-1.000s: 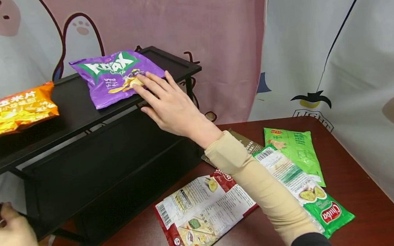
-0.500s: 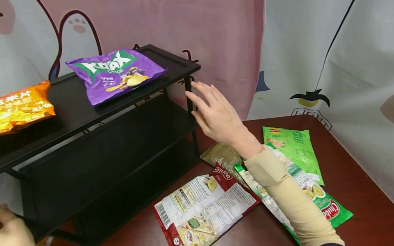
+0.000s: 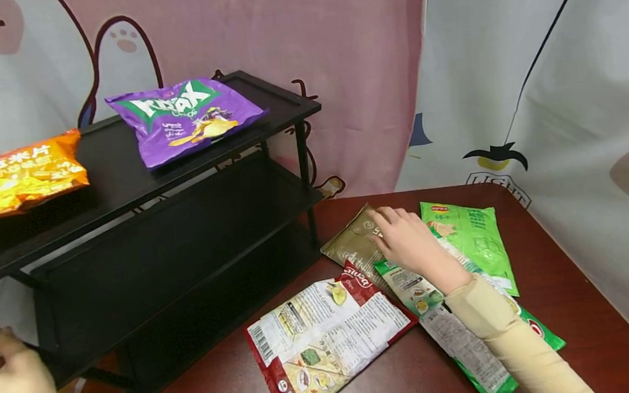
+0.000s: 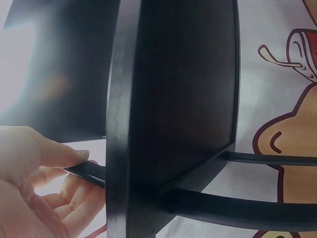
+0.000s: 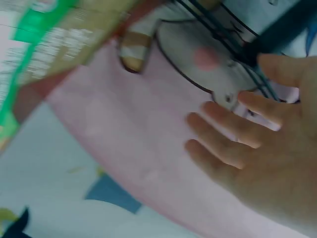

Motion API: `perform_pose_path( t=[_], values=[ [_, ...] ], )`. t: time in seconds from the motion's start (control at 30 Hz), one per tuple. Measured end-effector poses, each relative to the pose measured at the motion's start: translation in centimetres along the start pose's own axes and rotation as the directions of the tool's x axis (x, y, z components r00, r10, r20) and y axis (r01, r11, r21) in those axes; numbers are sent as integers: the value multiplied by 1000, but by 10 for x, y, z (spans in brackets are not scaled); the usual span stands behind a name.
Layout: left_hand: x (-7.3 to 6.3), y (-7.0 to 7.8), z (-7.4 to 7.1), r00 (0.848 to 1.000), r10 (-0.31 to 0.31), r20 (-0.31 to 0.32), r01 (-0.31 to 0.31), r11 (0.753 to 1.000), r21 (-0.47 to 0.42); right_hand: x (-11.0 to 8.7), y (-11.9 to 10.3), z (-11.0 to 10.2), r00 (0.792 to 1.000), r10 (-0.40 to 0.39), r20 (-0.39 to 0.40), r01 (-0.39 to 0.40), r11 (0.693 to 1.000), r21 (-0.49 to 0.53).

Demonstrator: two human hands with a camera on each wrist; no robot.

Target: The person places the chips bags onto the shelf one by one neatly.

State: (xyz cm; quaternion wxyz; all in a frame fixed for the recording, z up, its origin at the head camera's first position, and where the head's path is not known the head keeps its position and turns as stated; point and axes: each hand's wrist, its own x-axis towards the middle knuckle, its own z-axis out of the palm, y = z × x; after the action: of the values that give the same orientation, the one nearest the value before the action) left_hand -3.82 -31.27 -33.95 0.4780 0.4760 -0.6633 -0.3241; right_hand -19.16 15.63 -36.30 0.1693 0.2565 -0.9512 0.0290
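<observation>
1. the left hand (image 4: 47,183) pinches a bar (image 4: 88,173) of the black shelf (image 3: 183,233); tugging could tilt it.
2. right of the shelf, the right hand (image 3: 408,238), fingers parted and empty, hangs by the brown bag (image 3: 352,246).
3. hasty grabbing there could drag the green-and-white packet (image 3: 454,331).

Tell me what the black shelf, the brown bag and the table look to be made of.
Black shelf: probably coated metal or board, satin; slim dark posts and a soft sheen leave it open.
Brown bag: likely thin plastic or foil film with a slight sheen, judging by its printed, creased surface.
Table: wood or wood-look laminate, smooth, judging by its reddish-brown colour and faint reflections.
</observation>
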Motion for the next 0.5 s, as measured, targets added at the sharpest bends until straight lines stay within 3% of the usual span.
perform_pose_path(
  t=[0.07,0.13,0.3,0.4,0.5],
  values=[
    [0,-1,0,1000,-2,-1,2,1000,2,-13,6,8,995,41,92,-41,999,-4],
    [1,-1,0,1000,-10,5,10,1000,5,-25,10,15,973,89,212,-88,996,-15],
    [2,0,-2,1000,-15,25,15,1000,-9,-54,16,25,871,166,463,-185,983,-4],
    [1,1,-2,1000,-5,21,5,1000,-16,-68,16,29,828,177,531,-223,975,22],
    [1,1,-2,1000,-11,26,11,1000,-12,-80,15,31,802,180,570,-245,969,38]
  ],
)
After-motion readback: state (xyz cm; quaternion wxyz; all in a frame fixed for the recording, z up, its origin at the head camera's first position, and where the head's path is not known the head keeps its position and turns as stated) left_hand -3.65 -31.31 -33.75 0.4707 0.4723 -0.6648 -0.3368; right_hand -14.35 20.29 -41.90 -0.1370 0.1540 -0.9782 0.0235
